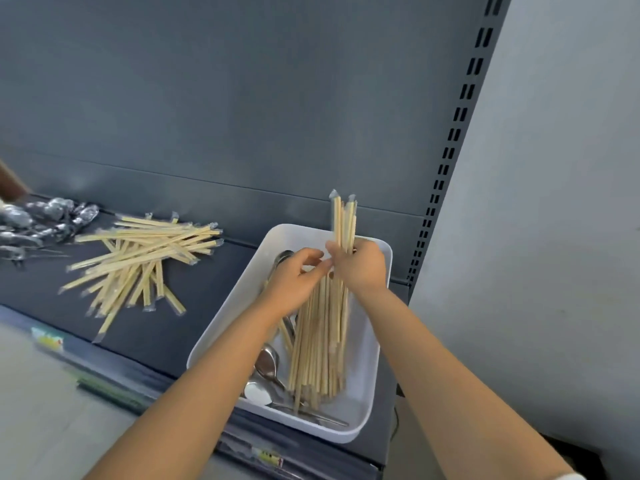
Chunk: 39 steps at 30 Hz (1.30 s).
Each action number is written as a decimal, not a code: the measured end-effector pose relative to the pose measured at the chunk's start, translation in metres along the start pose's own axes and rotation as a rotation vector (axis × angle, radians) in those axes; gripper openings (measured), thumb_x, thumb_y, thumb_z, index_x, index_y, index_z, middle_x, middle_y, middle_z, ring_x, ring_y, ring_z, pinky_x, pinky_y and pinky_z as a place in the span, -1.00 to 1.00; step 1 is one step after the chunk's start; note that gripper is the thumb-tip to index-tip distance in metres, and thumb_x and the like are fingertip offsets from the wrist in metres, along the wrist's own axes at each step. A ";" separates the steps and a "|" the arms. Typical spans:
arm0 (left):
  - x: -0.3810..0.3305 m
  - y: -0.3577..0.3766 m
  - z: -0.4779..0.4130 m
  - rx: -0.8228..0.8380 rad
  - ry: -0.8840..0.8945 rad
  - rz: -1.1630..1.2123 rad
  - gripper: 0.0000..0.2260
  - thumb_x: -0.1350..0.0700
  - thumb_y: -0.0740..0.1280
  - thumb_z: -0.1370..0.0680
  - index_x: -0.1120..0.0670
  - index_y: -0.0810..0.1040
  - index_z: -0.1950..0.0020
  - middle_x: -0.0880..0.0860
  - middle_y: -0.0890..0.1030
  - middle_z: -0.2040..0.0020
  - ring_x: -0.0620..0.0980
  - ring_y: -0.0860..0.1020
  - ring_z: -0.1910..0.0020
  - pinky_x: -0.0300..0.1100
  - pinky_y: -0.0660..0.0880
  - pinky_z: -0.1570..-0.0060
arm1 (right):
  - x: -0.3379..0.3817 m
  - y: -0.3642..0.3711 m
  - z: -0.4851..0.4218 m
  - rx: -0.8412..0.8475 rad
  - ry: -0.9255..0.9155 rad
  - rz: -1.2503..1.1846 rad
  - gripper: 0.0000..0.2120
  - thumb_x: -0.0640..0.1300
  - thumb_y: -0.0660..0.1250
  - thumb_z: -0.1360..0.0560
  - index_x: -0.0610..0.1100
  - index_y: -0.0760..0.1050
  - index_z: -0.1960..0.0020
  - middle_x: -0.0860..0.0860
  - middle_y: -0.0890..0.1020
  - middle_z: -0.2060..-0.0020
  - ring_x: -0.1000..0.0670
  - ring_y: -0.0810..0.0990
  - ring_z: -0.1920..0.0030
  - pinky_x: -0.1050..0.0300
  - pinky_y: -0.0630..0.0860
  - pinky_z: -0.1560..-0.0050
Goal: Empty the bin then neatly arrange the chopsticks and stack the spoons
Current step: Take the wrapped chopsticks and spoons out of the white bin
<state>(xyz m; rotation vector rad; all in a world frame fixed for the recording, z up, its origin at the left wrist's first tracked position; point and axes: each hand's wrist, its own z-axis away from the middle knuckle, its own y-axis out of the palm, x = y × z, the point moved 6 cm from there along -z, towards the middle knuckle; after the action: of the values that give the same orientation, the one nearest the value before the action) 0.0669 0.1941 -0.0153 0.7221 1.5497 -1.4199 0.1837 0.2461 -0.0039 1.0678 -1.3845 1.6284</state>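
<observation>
A white plastic bin [375,344] with rounded corners sits at the right end of a dark grey shelf [194,306], close to the front edge. Inside it stands a thick bunch of pale wooden chopsticks in clear wrappers [320,341] — the low ends rest on the bin floor near the front wall, and the tops poke up above the back rim. The right hand [358,266] is wrapped tight around the bunch near its upper part and holds it almost upright. The left hand [292,284] is just beside it, with its fingers bent and touching the same bunch from the left side; its fingertips meet the right hand's fingers.

On the bin floor, left of the bunch, lie a few shiny metal spoons [268,367]. Their bowls are near the front left corner, and one more spoon bowl peeks out near the back of the bin, behind the left hand.

Further left on the shelf, well apart from the bin, is a loose messy pile of wrapped wooden chopsticks [142,261] that point many ways. Past that pile, near the left end by the back wall, lies a heap of shiny wrapped spoons [45,220] — it looks blurred.

Behind the shelf stands a dark grey back panel [242,98]. A slotted metal post [453,133] runs up its right side.
</observation>
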 end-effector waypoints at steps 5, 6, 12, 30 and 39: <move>-0.005 -0.004 0.016 0.196 -0.109 0.334 -0.72 0.00 0.35 -0.55 0.06 0.53 -0.22 0.06 0.66 0.04 -0.04 0.63 0.14 -0.20 0.50 0.22 | 0.016 0.009 0.002 0.052 0.082 -0.322 -0.78 -0.05 0.54 -0.35 -0.18 0.58 0.23 -0.13 0.67 0.27 -0.15 0.67 0.22 -0.06 0.63 0.10; -0.004 -0.011 0.018 0.190 -0.102 0.330 -0.70 0.01 0.39 -0.53 0.06 0.53 -0.23 0.07 0.67 0.01 -0.03 0.64 0.08 -0.18 0.54 0.17 | 0.018 0.015 0.003 0.078 0.106 -0.342 -0.76 -0.03 0.54 -0.35 -0.18 0.58 0.24 -0.15 0.68 0.25 -0.18 0.68 0.19 -0.07 0.63 0.10; 0.003 -0.069 0.037 0.109 -0.098 0.369 -0.69 0.16 0.38 -0.53 0.07 0.51 -0.26 0.14 0.68 -0.02 0.13 0.66 0.03 0.05 0.61 0.03 | 0.040 0.066 0.020 0.409 0.261 -0.583 -0.82 -0.14 0.26 -0.56 -0.26 0.53 -0.02 -0.23 0.65 0.08 -0.18 0.64 0.14 0.05 0.59 0.20; 0.148 -0.337 0.070 -0.065 -0.101 -0.133 -0.84 -0.13 0.23 -0.59 -0.13 0.58 0.03 -0.24 0.61 0.18 -0.35 0.54 0.20 -0.50 0.38 0.23 | 0.122 0.347 0.065 0.304 0.392 -0.628 -0.82 -0.28 0.41 -0.47 -0.28 0.51 -0.04 -0.20 0.64 0.07 -0.16 0.63 0.16 -0.19 0.61 0.04; 0.198 -0.385 0.000 0.295 0.047 -0.374 -0.85 -0.02 0.40 -0.51 0.02 0.58 0.01 -0.06 0.64 0.06 -0.07 0.59 0.04 -0.12 0.48 -0.09 | 0.101 0.389 0.052 -0.054 0.501 -0.727 -0.88 -0.35 0.37 -0.45 -0.20 0.53 0.06 -0.16 0.63 0.11 -0.12 0.62 0.16 -0.09 0.60 0.05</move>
<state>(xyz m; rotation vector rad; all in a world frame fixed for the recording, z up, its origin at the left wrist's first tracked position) -0.3549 0.0988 -0.0151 0.6613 1.5862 -1.9505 -0.2036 0.1381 -0.0541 0.8966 -0.5983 1.1829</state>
